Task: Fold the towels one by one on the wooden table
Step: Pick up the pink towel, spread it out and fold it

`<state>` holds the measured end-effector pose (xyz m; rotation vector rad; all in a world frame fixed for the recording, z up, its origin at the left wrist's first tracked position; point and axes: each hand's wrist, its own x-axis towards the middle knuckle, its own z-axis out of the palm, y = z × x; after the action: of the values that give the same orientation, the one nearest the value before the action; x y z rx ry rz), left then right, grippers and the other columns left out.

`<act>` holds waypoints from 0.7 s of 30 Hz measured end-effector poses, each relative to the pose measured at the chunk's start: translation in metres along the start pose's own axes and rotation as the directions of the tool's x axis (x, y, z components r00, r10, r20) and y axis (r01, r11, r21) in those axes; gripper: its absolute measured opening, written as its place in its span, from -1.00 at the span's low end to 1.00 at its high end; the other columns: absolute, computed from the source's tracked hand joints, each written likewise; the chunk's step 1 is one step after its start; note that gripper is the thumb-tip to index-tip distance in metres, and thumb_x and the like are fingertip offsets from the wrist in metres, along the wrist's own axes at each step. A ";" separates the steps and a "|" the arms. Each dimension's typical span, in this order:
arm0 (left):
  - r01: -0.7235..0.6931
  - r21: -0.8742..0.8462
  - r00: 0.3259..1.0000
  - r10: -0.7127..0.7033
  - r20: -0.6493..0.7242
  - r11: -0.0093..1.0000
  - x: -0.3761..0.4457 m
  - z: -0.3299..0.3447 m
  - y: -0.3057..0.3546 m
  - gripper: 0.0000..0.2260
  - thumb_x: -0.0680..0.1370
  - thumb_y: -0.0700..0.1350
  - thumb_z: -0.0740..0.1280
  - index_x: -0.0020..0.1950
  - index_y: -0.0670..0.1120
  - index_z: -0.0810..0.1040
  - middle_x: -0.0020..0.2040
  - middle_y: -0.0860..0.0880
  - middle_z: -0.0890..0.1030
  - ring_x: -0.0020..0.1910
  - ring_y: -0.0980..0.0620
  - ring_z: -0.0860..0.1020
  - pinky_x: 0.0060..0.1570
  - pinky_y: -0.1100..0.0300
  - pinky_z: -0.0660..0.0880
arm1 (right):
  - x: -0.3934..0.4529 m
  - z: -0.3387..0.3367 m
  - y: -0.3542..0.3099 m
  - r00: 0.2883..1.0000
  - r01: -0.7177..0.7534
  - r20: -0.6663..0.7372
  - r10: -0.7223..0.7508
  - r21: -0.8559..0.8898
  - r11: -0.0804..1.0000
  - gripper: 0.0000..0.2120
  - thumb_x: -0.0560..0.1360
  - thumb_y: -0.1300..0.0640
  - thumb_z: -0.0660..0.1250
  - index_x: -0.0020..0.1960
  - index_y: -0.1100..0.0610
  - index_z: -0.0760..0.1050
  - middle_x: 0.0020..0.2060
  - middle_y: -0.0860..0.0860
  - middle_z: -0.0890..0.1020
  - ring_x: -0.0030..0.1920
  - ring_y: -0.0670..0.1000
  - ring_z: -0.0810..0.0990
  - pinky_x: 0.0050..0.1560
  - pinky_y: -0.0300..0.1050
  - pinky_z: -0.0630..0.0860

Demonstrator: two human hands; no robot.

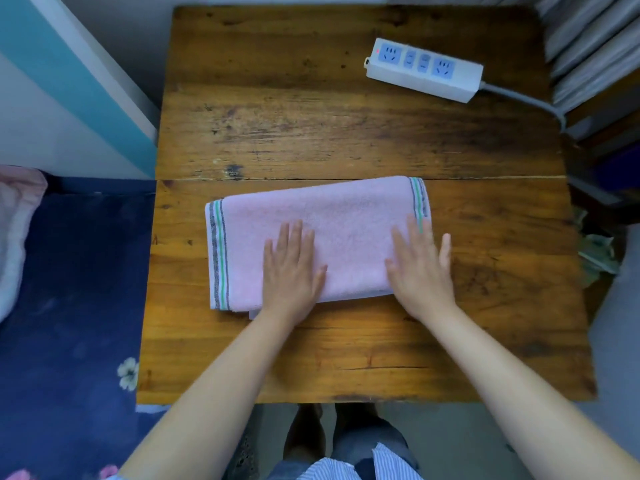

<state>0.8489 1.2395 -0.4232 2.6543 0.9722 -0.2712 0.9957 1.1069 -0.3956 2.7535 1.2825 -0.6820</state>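
Observation:
A pink towel (346, 230) with grey and green stripes at both short ends lies folded into a long strip across the middle of the wooden table (346, 126). My left hand (292, 271) rests flat on the towel's left-centre, fingers straight. My right hand (420, 268) lies flat on the towel's right end, fingers spread, its thumb over bare wood just beyond the towel's edge. A lower layer of towel peeks out at the near left corner.
A white power strip (424, 69) with a grey cable lies at the table's far right. A bed with a dark blue flowered cover (69, 306) stands to the left, with pink cloth (15, 230) on it. Curtains hang at the far right.

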 end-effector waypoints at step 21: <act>0.092 0.071 0.986 -0.101 0.135 0.993 0.004 -0.008 0.021 -0.41 0.59 0.18 -0.13 0.53 -0.06 -0.19 0.54 -0.10 -0.22 0.52 -0.06 -0.24 0.44 -0.14 -0.27 | -0.004 0.002 -0.016 0.781 -0.596 0.064 0.621 0.371 0.712 -0.64 0.55 0.12 0.21 0.29 0.24 0.31 0.26 0.19 0.44 0.28 0.19 0.39 0.28 0.02 0.27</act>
<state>0.8662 1.2292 -0.4120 2.6084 1.0649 -0.5101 0.9810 1.1140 -0.3932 3.2245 0.1638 -0.8272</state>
